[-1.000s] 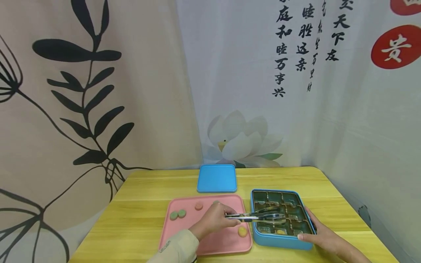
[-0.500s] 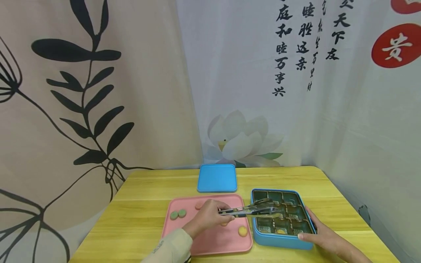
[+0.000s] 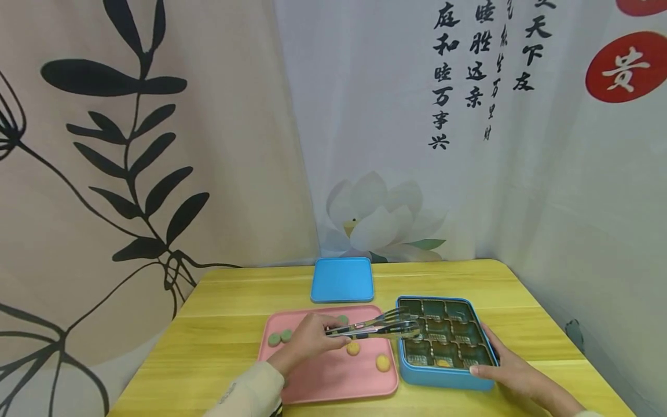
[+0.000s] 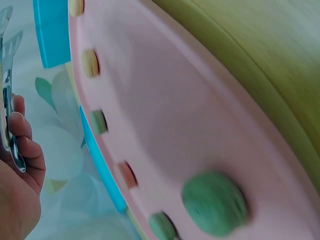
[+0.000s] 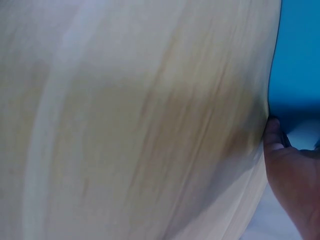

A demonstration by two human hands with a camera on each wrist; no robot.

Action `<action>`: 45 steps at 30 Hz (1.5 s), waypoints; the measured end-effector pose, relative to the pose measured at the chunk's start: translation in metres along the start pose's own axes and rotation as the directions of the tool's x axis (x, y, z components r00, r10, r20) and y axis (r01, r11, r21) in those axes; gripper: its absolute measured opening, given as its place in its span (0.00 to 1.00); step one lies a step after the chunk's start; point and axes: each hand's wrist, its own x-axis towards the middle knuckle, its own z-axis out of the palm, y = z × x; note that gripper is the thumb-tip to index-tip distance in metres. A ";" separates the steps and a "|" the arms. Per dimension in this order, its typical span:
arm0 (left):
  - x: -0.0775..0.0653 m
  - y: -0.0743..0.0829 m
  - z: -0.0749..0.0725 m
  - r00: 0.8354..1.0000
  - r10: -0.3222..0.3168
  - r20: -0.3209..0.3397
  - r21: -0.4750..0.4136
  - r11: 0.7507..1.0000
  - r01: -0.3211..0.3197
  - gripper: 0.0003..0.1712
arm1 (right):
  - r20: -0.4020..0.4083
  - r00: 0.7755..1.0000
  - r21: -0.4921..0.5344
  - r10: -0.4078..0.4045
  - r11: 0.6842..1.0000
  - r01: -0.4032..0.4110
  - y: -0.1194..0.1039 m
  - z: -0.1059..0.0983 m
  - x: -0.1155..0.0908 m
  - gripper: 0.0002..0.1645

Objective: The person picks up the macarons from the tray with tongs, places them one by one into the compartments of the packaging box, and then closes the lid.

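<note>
My left hand [image 3: 311,341] grips metal tongs [image 3: 372,329] over the pink tray [image 3: 333,385]. The tongs' tips point right, overlapping the box's left edge, with nothing between them. Small round macaron-like pieces lie on the tray: a yellow one [image 3: 383,363] near the right edge, another yellow piece, and several green ones [image 4: 215,202]. A reddish piece [image 4: 126,175] shows in the left wrist view; my hand hides it in the head view. My right hand [image 3: 513,370] holds the blue box [image 3: 443,379] at its right side, thumb over the front rim. A yellow piece [image 3: 444,363] sits in its front middle compartment.
A blue lid [image 3: 342,280] lies flat behind the tray on the wooden table [image 3: 224,324]. The box's black insert [image 3: 436,310] is divided into several compartments. A printed curtain [image 3: 250,145] hangs right behind the table.
My left hand has moved left with the tongs, drawing their tips back from over the box's middle to its left edge. A green and a yellow piece have come into sight. The right hand stays put.
</note>
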 end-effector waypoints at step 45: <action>-0.119 -0.092 -0.129 0.985 -0.144 -0.093 0.082 0.985 0.152 0.16 | -0.010 1.000 0.012 -0.021 1.000 0.021 0.001 0.002 0.000 0.65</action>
